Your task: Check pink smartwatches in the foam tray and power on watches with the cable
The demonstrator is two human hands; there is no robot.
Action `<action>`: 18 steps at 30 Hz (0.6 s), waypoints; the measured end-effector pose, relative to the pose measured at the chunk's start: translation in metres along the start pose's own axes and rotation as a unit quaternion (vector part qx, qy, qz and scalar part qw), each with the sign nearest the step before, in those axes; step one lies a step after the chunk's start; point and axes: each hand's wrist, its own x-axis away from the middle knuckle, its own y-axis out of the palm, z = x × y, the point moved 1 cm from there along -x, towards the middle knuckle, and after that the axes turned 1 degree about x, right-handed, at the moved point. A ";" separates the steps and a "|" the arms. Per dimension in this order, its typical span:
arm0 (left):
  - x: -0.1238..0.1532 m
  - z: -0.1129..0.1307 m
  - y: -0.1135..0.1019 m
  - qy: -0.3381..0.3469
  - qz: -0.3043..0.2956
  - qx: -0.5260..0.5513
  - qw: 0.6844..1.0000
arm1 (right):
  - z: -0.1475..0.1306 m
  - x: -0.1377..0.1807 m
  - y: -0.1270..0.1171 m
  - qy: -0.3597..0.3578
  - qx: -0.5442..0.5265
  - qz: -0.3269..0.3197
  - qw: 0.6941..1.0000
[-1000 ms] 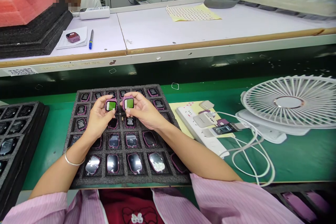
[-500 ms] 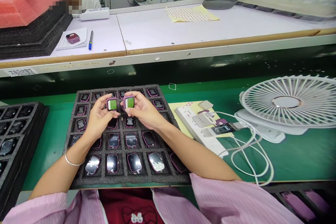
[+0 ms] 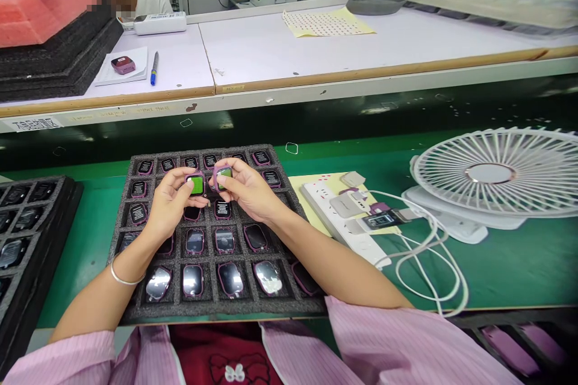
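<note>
My left hand is closed on a purple smartwatch case with a lit green screen, its thumb at the screen's left edge. Beside it, my right hand grips a second purple smartwatch case, also lit green, with the thumb lying across its screen. Both are held side by side above a dark foam tray. Several more such watch cases sit in the tray's compartments, some showing white text, like the watch case below my right hand, and others dark. My hands hide part of the upper rows.
A white power strip with chargers and coiled cables lies to the right, near a white fan. Another foam tray stands at left. On the raised shelf are a pen and foam stack. A person sits beyond.
My left thumb has shifted up onto the edge of its watch's screen. In my right hand the watch has turned slightly, and the thumb now covers part of its screen.
</note>
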 end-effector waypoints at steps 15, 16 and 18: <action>0.001 0.004 0.002 -0.014 0.012 -0.033 0.999 | -0.005 0.002 0.001 0.021 0.005 0.018 1.000; 0.001 0.004 0.001 -0.014 0.014 -0.032 0.999 | -0.005 0.001 0.001 0.019 0.004 0.019 1.000; 0.001 0.004 0.000 -0.018 0.012 -0.019 1.000 | -0.003 0.000 0.000 0.015 -0.005 0.022 1.000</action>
